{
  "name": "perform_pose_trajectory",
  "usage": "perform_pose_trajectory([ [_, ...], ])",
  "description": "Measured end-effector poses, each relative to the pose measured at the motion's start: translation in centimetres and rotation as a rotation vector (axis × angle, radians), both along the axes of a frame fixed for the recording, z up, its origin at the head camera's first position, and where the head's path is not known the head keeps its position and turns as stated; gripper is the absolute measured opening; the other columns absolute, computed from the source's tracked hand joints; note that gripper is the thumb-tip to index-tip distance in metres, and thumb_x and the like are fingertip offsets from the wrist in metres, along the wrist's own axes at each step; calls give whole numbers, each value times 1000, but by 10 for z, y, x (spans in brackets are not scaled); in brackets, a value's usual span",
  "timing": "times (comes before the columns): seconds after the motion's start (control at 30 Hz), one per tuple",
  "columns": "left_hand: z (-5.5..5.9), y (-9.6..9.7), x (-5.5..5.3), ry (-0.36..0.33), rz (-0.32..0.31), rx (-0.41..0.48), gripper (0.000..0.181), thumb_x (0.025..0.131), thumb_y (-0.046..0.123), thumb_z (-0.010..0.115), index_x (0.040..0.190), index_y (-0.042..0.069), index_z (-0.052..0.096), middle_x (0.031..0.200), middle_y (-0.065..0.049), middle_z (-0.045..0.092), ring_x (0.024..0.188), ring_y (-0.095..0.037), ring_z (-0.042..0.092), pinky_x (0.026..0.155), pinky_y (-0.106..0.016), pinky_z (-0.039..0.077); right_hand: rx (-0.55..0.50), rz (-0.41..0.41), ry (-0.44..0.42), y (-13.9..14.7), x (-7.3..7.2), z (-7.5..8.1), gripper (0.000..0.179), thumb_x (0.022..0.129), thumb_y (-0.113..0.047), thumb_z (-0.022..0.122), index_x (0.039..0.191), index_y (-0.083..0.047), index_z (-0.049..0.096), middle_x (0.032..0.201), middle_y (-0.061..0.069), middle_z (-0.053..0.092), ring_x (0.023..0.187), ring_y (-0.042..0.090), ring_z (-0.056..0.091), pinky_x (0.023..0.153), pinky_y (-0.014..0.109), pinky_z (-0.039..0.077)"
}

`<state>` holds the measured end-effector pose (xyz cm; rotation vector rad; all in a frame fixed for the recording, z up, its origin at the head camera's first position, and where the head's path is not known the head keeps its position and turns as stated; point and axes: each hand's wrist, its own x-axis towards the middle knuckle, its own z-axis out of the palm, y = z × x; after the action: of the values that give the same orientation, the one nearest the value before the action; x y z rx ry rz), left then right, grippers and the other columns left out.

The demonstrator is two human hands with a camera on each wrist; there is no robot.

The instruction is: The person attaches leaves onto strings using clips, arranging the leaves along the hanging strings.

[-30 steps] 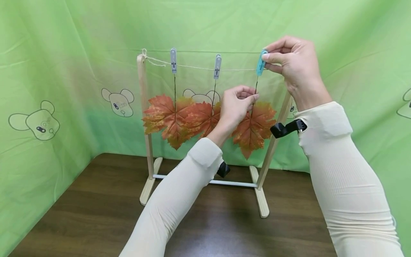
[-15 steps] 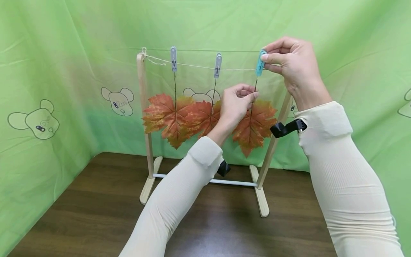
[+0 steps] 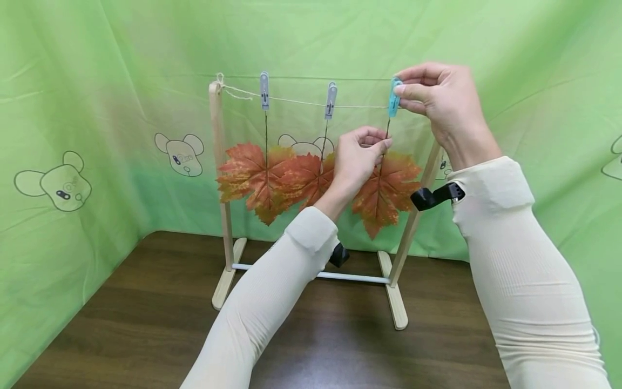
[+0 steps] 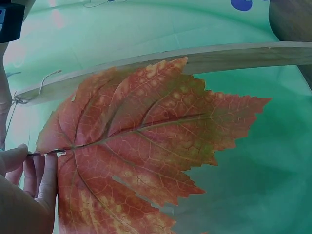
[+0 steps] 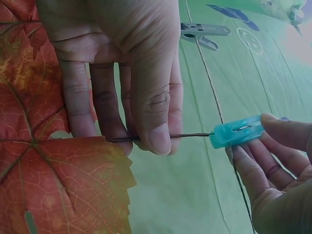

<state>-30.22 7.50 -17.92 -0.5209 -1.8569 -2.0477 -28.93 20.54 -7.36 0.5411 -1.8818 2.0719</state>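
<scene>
At the right part of the string (image 3: 301, 101), my right hand (image 3: 449, 105) pinches a turquoise clothespin (image 3: 393, 98) between thumb and fingers. The right wrist view shows the clothespin's nose over both the string and the top of a leaf's dark stem (image 5: 195, 135). My left hand (image 3: 357, 156) pinches that stem lower down, just above the orange-red artificial maple leaf (image 3: 381, 194). In the left wrist view the leaf (image 4: 141, 131) spreads out beside my fingertips. To the left, two grey clothespins (image 3: 264, 91) hold two more leaves (image 3: 257, 178) by their stems.
A wooden frame with a left post (image 3: 221, 173), a right post (image 3: 410, 232) and a white crossbar (image 3: 357, 277) stands on the brown table (image 3: 146, 302). Behind it hangs a green curtain (image 3: 112, 108) with printed mouse-like heads. The hanging leaves overlap near the left forearm.
The turquoise clothespin has tilted slightly more upright, and my right hand has dropped a little. My left hand keeps its pinch on the stem.
</scene>
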Motion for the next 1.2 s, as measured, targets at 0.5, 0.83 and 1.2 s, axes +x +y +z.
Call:
perform_pose_trajectory([
  [0.5,-2,-1,-3,35,4,-47,14,98,9,74,109,2,78,97,-7,78,78,-4,67,66,-15,54,39,-22,23,-1,0,-4,16,87,7,78,99,-3,81,90,3,77,83,13,75,76,19,61],
  [0.83,-4,-3,-3,65,21,-89,16,99,9,73,112,2,78,103,-7,78,88,-7,70,72,-13,52,51,-51,26,-2,2,-5,19,90,7,75,106,-2,79,93,3,77,86,13,74,78,18,61],
  [1.2,-7,-2,-3,49,-5,-93,16,99,7,72,112,1,78,103,-10,79,88,-10,71,73,-14,53,52,-77,33,-1,4,-7,27,89,12,71,110,-2,78,95,3,77,90,13,74,80,17,60],
])
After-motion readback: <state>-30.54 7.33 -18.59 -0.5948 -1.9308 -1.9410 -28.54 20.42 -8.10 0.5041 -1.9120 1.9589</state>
